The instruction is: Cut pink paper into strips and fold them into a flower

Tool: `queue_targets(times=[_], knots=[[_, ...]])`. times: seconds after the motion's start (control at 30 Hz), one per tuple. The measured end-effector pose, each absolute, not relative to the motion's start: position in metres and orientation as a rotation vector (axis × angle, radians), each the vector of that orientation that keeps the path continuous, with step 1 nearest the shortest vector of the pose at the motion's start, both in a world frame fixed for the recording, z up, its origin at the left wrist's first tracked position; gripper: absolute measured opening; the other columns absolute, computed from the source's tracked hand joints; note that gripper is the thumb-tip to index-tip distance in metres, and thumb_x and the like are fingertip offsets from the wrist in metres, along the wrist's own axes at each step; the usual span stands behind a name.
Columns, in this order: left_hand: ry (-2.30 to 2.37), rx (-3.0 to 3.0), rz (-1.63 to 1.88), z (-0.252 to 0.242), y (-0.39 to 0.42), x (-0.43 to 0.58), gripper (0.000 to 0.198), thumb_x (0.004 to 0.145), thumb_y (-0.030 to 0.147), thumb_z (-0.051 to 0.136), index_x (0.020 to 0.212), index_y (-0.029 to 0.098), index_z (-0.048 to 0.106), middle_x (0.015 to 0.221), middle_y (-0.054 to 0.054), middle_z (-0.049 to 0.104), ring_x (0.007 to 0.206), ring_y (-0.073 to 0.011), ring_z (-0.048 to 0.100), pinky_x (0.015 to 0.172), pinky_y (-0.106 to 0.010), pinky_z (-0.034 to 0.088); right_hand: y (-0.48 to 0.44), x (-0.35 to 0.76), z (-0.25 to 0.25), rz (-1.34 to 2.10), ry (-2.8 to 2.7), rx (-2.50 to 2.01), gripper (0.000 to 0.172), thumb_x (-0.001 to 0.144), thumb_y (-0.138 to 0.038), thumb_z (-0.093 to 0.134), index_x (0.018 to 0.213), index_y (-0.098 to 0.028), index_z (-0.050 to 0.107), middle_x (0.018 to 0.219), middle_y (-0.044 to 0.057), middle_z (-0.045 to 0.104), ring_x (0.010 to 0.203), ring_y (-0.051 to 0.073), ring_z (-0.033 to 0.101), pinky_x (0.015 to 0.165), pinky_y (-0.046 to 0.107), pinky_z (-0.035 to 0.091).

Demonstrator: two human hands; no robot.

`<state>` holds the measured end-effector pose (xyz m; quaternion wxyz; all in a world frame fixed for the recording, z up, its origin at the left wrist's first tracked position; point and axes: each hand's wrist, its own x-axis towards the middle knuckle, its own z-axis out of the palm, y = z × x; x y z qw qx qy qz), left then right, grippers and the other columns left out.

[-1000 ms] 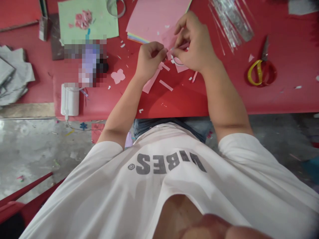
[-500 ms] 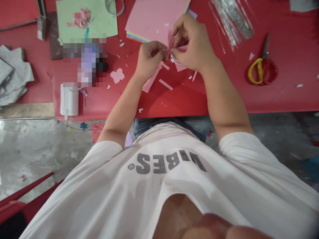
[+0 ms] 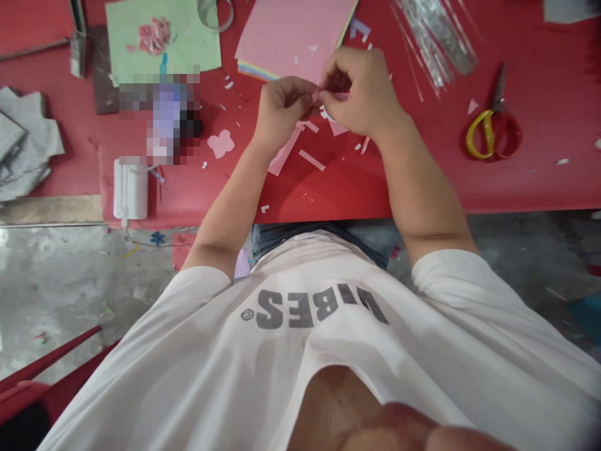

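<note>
Hands closed in
Right hand (image 3: 361, 94) dropped toward left hand (image 3: 282, 109), pink scrap (image 3: 318, 94) now tight between them; lilac cutout (image 3: 359, 28) uncovered.

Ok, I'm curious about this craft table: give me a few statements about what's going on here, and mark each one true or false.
1. The left hand and right hand pinch a small piece of pink paper between them. True.
2. The scissors are in the right hand. False: they lie on the red table, to the right of that hand.
3. A flower-shaped pink paper cutout lies to the left of the left hand. True.
4. The green sheet is bare. False: pink paper scraps lie on it.
</note>
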<state>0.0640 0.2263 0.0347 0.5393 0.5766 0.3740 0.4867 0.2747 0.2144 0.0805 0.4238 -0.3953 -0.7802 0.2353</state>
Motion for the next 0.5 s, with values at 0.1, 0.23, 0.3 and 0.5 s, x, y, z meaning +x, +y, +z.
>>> queue_targets(times=[0.1, 0.23, 0.3, 0.5], knots=[[0.893, 1.341, 1.133, 0.0349, 0.2257, 0.0643, 0.013, 0.089, 0.026, 0.076, 0.099, 0.032, 0.082, 0.094, 0.001, 0.085, 0.078, -0.0190, 0.075, 0.085, -0.042, 0.062, 0.2156, 0.2733, 0.0788, 0.591, -1.922, -1.028, 0.020, 0.085, -0.021, 0.079, 0.088, -0.041, 0.073, 0.085, -0.007, 0.079, 0.076, 0.022, 0.072, 0.070, 0.044, 0.056], [0.900, 1.334, 1.213, 0.0310, 0.2254, 0.0681, 0.015, 0.091, 0.027, 0.071, 0.098, 0.035, 0.082, 0.091, 0.003, 0.085, 0.071, -0.0174, 0.071, 0.083, -0.042, 0.064, 0.2155, 0.2708, 0.0781, 0.577, -1.917, -1.068, 0.016, 0.089, -0.024, 0.079, 0.085, -0.038, 0.072, 0.084, -0.007, 0.079, 0.073, 0.020, 0.070, 0.068, 0.042, 0.054], [0.918, 1.339, 1.232, 0.0295, 0.2249, 0.0700, 0.017, 0.088, 0.029, 0.072, 0.097, 0.038, 0.084, 0.088, 0.005, 0.085, 0.076, -0.0179, 0.073, 0.084, -0.042, 0.062, 0.2156, 0.2701, 0.0773, 0.564, -1.910, -1.079, 0.016, 0.089, -0.023, 0.079, 0.084, -0.037, 0.073, 0.082, -0.007, 0.078, 0.072, 0.019, 0.070, 0.067, 0.041, 0.053], [0.869, 1.335, 1.231, 0.0304, 0.2236, 0.0675, 0.016, 0.092, 0.026, 0.078, 0.100, 0.039, 0.085, 0.091, 0.005, 0.084, 0.090, -0.0208, 0.081, 0.086, -0.041, 0.063, 0.2160, 0.2711, 0.0739, 0.528, -1.922, -1.095, 0.019, 0.092, -0.023, 0.076, 0.084, -0.040, 0.071, 0.081, -0.008, 0.076, 0.074, 0.020, 0.071, 0.068, 0.043, 0.054]])
